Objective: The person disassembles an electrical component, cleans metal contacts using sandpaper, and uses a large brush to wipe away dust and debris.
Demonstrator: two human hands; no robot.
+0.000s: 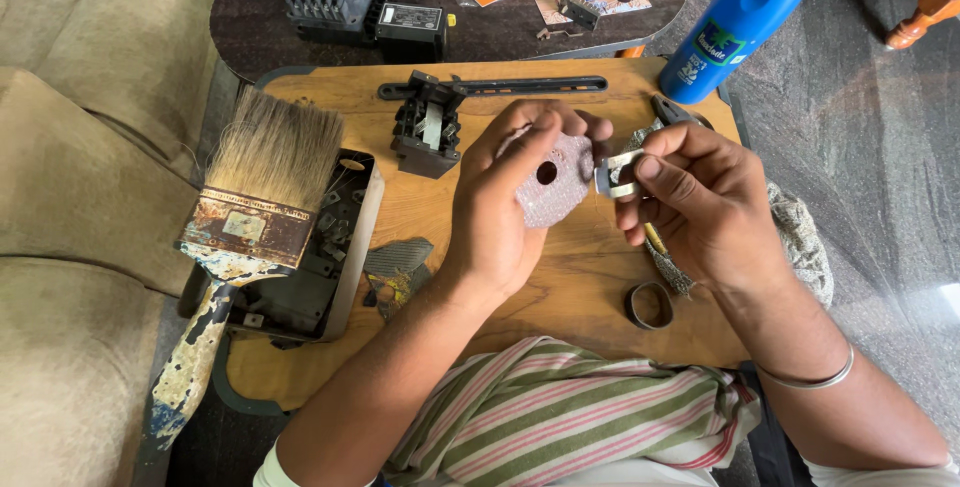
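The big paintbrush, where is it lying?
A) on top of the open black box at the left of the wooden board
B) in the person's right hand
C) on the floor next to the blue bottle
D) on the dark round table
A: the paintbrush rests across the open black box at the left of the wooden board, away from both hands.

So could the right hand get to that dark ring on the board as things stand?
Probably yes. The dark ring lies bare on the wooden board just below the right hand, nothing over it. But that hand pinches a small metal piece, so its fingers are occupied.
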